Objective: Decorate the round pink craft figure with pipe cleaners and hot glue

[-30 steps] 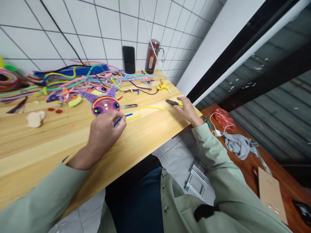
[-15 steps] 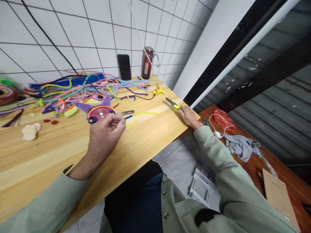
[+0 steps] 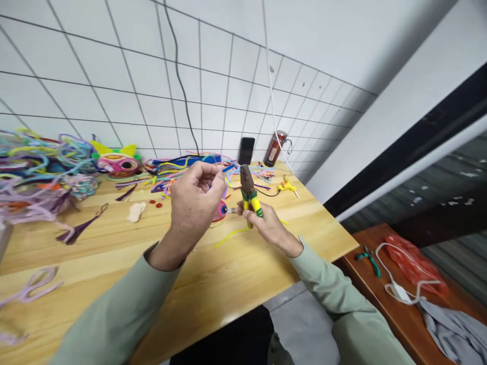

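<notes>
My left hand [image 3: 194, 215] is closed in a pinch, with a short blue pipe cleaner [image 3: 229, 168] sticking out past the fingertips. In my right hand [image 3: 274, 228] are pliers [image 3: 248, 185] with green and yellow handles. Their dark jaws point up, just right of the blue piece and apart from it. Behind my left hand lies a pink craft figure with a round eye [image 3: 223, 208], mostly hidden. A yellow pipe cleaner [image 3: 230, 236] lies on the wooden table [image 3: 228, 284] below the hands.
Along the wall are a pile of colourful pipe cleaners [image 3: 41, 157], a pink mask-like craft [image 3: 118, 165], a phone [image 3: 246, 150], a red flask [image 3: 274, 148] and a yellow glue gun [image 3: 287, 185]. A lower brown bench [image 3: 367, 238] at right holds teal-handled pliers [image 3: 370, 261].
My right hand has lifted the pliers from the table's right edge and brought them beside my left hand. My left hand has risen with the blue pipe cleaner. The view has turned left.
</notes>
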Motion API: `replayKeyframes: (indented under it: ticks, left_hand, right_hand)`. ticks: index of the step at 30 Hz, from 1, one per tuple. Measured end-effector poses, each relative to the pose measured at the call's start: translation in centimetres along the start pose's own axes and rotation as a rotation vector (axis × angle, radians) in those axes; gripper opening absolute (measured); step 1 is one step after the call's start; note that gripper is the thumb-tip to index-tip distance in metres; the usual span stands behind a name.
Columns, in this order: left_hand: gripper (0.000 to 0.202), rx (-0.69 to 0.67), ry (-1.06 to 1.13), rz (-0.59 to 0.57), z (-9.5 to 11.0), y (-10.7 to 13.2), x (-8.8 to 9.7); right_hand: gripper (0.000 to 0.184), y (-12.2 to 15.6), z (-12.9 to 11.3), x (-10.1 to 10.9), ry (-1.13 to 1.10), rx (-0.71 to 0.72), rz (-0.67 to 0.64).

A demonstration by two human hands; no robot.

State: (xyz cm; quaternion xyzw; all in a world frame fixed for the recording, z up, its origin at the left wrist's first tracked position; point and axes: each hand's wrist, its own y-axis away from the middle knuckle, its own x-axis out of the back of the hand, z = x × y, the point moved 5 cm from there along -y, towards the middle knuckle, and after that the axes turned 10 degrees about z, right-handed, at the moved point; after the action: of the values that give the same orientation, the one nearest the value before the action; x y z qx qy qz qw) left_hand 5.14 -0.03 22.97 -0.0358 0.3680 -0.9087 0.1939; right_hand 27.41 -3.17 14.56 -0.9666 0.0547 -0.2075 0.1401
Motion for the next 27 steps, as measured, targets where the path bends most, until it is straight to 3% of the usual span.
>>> replayKeyframes:
  ticks: [3, 8, 16, 27]
  left_hand:
    - [0.008, 0.002, -0.050, 0.025, -0.6, -1.1, 0.9]
    - [0.008, -0.019, -0.097, -0.001, -0.9, -1.7, 1.1]
    - [0.012, 0.085, -0.249, -0.115, -1.1, -1.3, 0.2]
    - [0.018, 0.009, -0.432, -0.302, -0.9, -0.4, -0.8]
  right_hand:
    - [0.034, -2.1, -1.1, -2.2, -0.011, 0.058, -0.043]
    - [0.037, -3.3, -1.4, -3.6, -0.059, 0.095, 0.002]
    - [0.041, -2.5, 0.6, -3.8, -0.061, 0.088, 0.025]
    - [0.040, -2.1, 1.6, -3.8, -0.022, 0.156, 0.002]
